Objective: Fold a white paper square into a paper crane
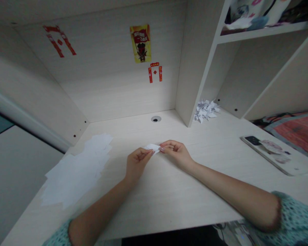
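A small folded piece of white paper (151,147) is held between my two hands, just above the middle of the desk. My left hand (138,162) pinches its left and lower side between thumb and fingers. On the other side, my right hand (178,153) grips the right end with thumb and fingertips, the remaining fingers curled. Part of the paper is hidden behind the fingers. A spread of flat white paper sheets (77,171) lies to the left of my left hand, overlapping one another.
At the back right, a heap of small folded white papers (206,110) sits beside the upright panel (195,68). A phone (272,153) lies on the right of the desk (169,201), with red-orange fabric (297,126) beyond it. Behind is a cable hole (156,119).
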Motion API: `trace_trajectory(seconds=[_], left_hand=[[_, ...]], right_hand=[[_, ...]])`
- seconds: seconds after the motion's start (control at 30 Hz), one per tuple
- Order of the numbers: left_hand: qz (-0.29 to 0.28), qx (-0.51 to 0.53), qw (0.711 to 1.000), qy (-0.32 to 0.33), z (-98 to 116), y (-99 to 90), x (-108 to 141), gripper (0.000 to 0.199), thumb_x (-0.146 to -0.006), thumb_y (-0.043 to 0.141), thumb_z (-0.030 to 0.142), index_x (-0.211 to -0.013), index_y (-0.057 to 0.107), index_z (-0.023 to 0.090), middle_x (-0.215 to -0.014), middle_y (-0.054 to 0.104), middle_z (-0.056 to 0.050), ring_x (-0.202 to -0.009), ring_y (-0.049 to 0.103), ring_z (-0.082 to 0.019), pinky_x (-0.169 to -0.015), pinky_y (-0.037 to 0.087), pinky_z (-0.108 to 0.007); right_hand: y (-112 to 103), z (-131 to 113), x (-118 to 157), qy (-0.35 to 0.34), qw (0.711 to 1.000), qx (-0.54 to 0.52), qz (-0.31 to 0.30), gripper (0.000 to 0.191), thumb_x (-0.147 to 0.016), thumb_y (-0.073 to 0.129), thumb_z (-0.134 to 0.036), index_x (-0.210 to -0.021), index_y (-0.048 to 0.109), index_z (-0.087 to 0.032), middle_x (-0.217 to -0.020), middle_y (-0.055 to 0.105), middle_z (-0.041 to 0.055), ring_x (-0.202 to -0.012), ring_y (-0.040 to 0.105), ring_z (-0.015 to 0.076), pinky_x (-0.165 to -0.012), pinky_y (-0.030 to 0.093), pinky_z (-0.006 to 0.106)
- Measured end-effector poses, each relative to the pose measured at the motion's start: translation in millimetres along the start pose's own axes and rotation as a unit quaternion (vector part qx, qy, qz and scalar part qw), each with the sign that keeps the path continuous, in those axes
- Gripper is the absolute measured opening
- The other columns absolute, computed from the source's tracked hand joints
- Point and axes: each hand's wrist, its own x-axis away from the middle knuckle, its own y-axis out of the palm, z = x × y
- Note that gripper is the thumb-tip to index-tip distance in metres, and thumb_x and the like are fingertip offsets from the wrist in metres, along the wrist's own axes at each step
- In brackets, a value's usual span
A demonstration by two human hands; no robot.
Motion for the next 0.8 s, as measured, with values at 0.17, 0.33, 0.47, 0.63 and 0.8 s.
trace_trajectory(seconds=[0.17, 0.33, 0.47, 0.63, 0.8], left_hand=[[-0.012, -0.008, 1.0, -0.004, -3.9, 0.1, 0.9, 0.015, -0.068, 0.07, 0.03, -0.072, 0.068, 0.016, -0.076, 0.072, -0.004, -0.071, 0.066, -0.016, -0.068, 0.05, -0.026], [-0.005, -0.009, 1.0, -0.01, -2.8, 1.1, -1.1, 0.014, -0.066, 0.072, 0.03, -0.073, 0.07, 0.017, -0.077, 0.072, -0.004, -0.073, 0.066, -0.018, -0.072, 0.052, -0.028], [0.013, -0.011, 1.0, -0.014, -1.4, 0.7, -2.2, 0.015, -0.064, 0.073, 0.029, -0.073, 0.072, 0.018, -0.075, 0.073, -0.004, -0.071, 0.067, -0.018, -0.071, 0.052, -0.029], [0.032, -0.015, 0.999, -0.017, -0.1, 1.1, -1.7, 0.013, -0.063, 0.074, 0.028, -0.069, 0.072, 0.017, -0.071, 0.072, -0.004, -0.067, 0.065, -0.016, -0.067, 0.051, -0.026], [0.026, 0.004, 0.999, -0.02, 1.6, 2.3, -1.1, 0.013, -0.063, 0.074, 0.028, -0.069, 0.071, 0.017, -0.071, 0.072, -0.004, -0.066, 0.065, -0.017, -0.065, 0.05, -0.027]], right_hand=[[1.2, 1.9, 2.3, 0.02, 1.0, -0.004, -0.017, 0.022, -0.063, 0.076, -0.032, -0.079, 0.069, -0.02, -0.074, 0.073, 0.0021, -0.068, 0.067, 0.0152, -0.07, 0.051, 0.027], [-2.2, 7.9, 0.0, 0.036, 0.999, -0.016, -0.012, 0.02, -0.062, 0.077, -0.031, -0.077, 0.07, -0.02, -0.075, 0.073, 0.0021, -0.068, 0.066, 0.0145, -0.07, 0.051, 0.027], [-1.5, 7.1, 0.2, 0.029, 1.0, -0.005, 0.002, 0.021, -0.061, 0.077, -0.031, -0.076, 0.071, -0.019, -0.075, 0.073, 0.0029, -0.067, 0.066, 0.0151, -0.069, 0.051, 0.027], [1.9, 1.4, 2.3, 0.028, 1.0, -0.006, 0.006, 0.018, -0.062, 0.077, -0.031, -0.074, 0.07, -0.019, -0.073, 0.073, 0.0024, -0.065, 0.066, 0.0134, -0.066, 0.049, 0.025], [4.1, -3.3, 3.7, 0.017, 1.0, 0.006, 0.014, 0.02, -0.061, 0.077, -0.033, -0.073, 0.07, -0.019, -0.072, 0.073, 0.0029, -0.064, 0.065, 0.0143, -0.065, 0.05, 0.026]])
